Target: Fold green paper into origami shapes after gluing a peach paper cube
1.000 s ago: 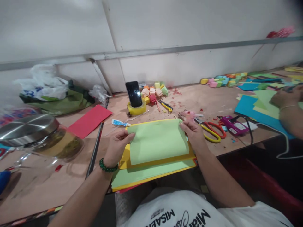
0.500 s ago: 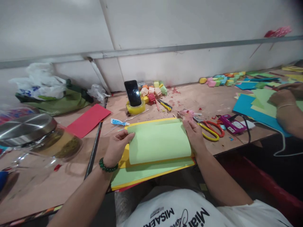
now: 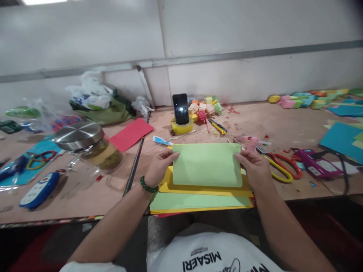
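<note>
Between my two hands a light green sheet of paper (image 3: 207, 166) is held up by its upper corners. My left hand (image 3: 161, 166) pinches the left corner between thumb and fingers, a green bead bracelet on its wrist. At the right corner my right hand (image 3: 253, 164) has the same kind of pinch. Beneath the sheet are a yellow sheet (image 3: 184, 189) and a stack of green paper (image 3: 193, 202) at the table's front edge, with yellow and red edges showing below. Scissors with yellow and red handles (image 3: 280, 168) lie just right of my right hand.
A phone (image 3: 180, 109) leans in a tape roll (image 3: 181, 126) behind the paper. A lidded glass jar (image 3: 99, 151) and red paper (image 3: 132, 135) stand left. A pink glue gun (image 3: 249, 142), a purple device (image 3: 319, 164), a cutter knife (image 3: 218, 127) and folded paper pieces (image 3: 309, 99) lie right.
The view has turned left, so the co-worker's hands are out of sight. The green sheet, curved with its lower edge curling before, now hangs flatter between my hands.
</note>
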Demonstrator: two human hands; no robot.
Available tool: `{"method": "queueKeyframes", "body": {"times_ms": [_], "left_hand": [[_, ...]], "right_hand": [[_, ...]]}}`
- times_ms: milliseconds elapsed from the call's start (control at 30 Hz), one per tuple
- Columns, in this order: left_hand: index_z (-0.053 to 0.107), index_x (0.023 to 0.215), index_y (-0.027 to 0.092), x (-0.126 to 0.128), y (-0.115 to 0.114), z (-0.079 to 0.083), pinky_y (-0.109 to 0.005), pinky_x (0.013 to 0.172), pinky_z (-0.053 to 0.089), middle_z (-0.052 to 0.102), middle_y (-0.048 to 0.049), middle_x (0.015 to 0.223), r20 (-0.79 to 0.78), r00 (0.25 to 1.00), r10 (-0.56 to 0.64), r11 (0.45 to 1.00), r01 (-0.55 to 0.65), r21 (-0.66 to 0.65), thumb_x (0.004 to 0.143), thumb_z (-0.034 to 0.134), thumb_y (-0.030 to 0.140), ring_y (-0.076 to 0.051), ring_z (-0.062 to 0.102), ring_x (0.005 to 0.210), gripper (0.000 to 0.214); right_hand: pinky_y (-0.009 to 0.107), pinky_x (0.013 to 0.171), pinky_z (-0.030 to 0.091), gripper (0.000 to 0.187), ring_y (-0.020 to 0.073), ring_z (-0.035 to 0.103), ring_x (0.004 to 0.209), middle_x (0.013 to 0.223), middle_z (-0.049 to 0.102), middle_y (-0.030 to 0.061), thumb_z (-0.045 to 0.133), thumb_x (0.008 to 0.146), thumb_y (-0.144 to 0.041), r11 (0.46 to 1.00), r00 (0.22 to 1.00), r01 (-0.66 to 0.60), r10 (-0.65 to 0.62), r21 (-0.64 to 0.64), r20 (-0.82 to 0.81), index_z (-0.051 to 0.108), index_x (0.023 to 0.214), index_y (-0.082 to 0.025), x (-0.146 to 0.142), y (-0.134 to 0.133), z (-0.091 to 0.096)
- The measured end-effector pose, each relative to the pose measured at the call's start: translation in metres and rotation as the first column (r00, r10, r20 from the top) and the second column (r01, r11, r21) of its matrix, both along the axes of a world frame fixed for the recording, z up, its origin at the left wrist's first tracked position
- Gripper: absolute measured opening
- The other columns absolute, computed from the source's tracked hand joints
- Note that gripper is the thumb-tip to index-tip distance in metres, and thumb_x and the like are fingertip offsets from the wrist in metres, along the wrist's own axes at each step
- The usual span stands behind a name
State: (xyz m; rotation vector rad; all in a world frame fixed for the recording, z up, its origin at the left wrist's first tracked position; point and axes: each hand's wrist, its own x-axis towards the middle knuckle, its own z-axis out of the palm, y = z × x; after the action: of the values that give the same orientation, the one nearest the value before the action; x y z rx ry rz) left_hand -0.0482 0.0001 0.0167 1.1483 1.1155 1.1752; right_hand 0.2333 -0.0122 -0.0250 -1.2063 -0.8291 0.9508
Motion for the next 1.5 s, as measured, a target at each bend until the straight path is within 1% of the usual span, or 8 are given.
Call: {"method": "queueKeyframes", "body": {"times_ms": [133, 333, 533, 733, 967, 1167, 1333, 1500], "left_hand": [[0.062, 0.054, 0.016, 0.002, -0.002, 0.002, -0.02, 0.049, 0.036, 0.052, 0.0037, 0.053, 0.026, 0.999, 0.042, 0.999, -0.042, -0.013, 0.053, 0.084, 0.047, -0.008, 0.046, 0.052, 0.038], [0.069, 0.06, 0.017, 0.001, -0.003, 0.003, -0.022, 0.057, 0.045, 0.064, 0.0005, 0.061, 0.118, 0.993, 0.019, 0.993, -0.005, -0.118, 0.047, 0.088, 0.046, -0.011, 0.057, 0.058, 0.037], [0.072, 0.064, 0.016, -0.001, -0.002, 0.005, -0.022, 0.059, 0.047, 0.069, -0.0008, 0.066, 0.1, 0.994, 0.045, 0.985, -0.027, -0.172, 0.046, 0.089, 0.044, -0.012, 0.06, 0.061, 0.037], [0.068, 0.057, 0.016, 0.001, -0.002, 0.01, -0.021, 0.055, 0.046, 0.062, 0.0034, 0.054, 0.121, 0.99, 0.079, 0.979, -0.054, -0.198, 0.042, 0.092, 0.038, -0.009, 0.054, 0.053, 0.035], [0.07, 0.059, 0.015, 0.0, -0.002, 0.007, -0.022, 0.057, 0.046, 0.064, 0.0024, 0.057, 0.123, 0.987, 0.104, 0.983, -0.083, -0.163, 0.043, 0.092, 0.033, -0.009, 0.055, 0.054, 0.033], [0.073, 0.073, 0.015, -0.003, 0.0, -0.001, -0.024, 0.064, 0.048, 0.069, -0.001, 0.07, 0.122, 0.991, 0.059, 0.994, -0.047, -0.098, 0.05, 0.089, 0.036, -0.012, 0.06, 0.065, 0.035], [0.071, 0.07, 0.015, -0.002, -0.002, 0.0, -0.023, 0.063, 0.047, 0.068, 0.0002, 0.067, 0.136, 0.988, 0.071, 0.996, -0.062, -0.065, 0.051, 0.089, 0.036, -0.011, 0.059, 0.064, 0.033], [0.069, 0.07, 0.015, -0.003, -0.002, -0.002, -0.023, 0.061, 0.045, 0.066, 0.0006, 0.066, 0.107, 0.991, 0.08, 0.996, -0.074, -0.057, 0.053, 0.088, 0.035, -0.01, 0.057, 0.061, 0.033]], "right_hand": [[0.021, 0.049, 0.051, 0.035, 0.009, 0.059, 0.051, 0.06, 0.067, -0.004, 0.09, 0.047, -0.039, 1.0, 1.0, 0.021, -0.021, -0.007, -0.009, 0.069, 0.067, -0.02, 0.001, -0.001, -0.002], [0.02, 0.047, 0.05, 0.033, 0.0088, 0.058, 0.048, 0.059, 0.067, -0.0038, 0.089, 0.049, -0.039, 0.999, 0.999, 0.04, -0.04, -0.003, 0.031, 0.069, 0.067, -0.021, 0.003, -0.001, -0.004], [0.023, 0.048, 0.048, 0.035, 0.0097, 0.056, 0.047, 0.055, 0.065, -0.0041, 0.09, 0.045, -0.039, 0.999, 0.999, 0.041, -0.041, -0.007, -0.01, 0.068, 0.064, -0.021, -0.002, -0.001, 0.004], [0.025, 0.049, 0.046, 0.037, 0.0103, 0.055, 0.047, 0.055, 0.065, -0.0035, 0.09, 0.044, -0.042, 0.999, 0.999, 0.032, -0.032, -0.006, -0.028, 0.068, 0.065, -0.02, -0.006, -0.001, 0.01], [0.025, 0.051, 0.048, 0.037, 0.0112, 0.057, 0.048, 0.057, 0.067, -0.0028, 0.089, 0.046, -0.042, 0.999, 0.999, 0.032, -0.032, 0.001, -0.011, 0.07, 0.067, -0.02, -0.003, -0.003, 0.008], [0.024, 0.048, 0.049, 0.035, 0.0109, 0.058, 0.047, 0.059, 0.069, -0.0021, 0.089, 0.048, -0.04, 0.998, 0.998, 0.066, -0.066, 0.022, 0.0, 0.071, 0.07, -0.02, -0.002, -0.003, 0.004], [0.024, 0.05, 0.051, 0.034, 0.0107, 0.06, 0.049, 0.06, 0.07, -0.0026, 0.09, 0.048, -0.039, 0.997, 0.997, 0.075, -0.074, 0.027, -0.015, 0.071, 0.07, -0.021, -0.002, -0.003, 0.001], [0.021, 0.05, 0.05, 0.036, 0.0085, 0.058, 0.048, 0.057, 0.068, -0.0043, 0.091, 0.045, -0.038, 0.993, 0.993, 0.111, -0.11, 0.028, -0.041, 0.071, 0.069, -0.021, -0.003, -0.002, 0.001]]}}
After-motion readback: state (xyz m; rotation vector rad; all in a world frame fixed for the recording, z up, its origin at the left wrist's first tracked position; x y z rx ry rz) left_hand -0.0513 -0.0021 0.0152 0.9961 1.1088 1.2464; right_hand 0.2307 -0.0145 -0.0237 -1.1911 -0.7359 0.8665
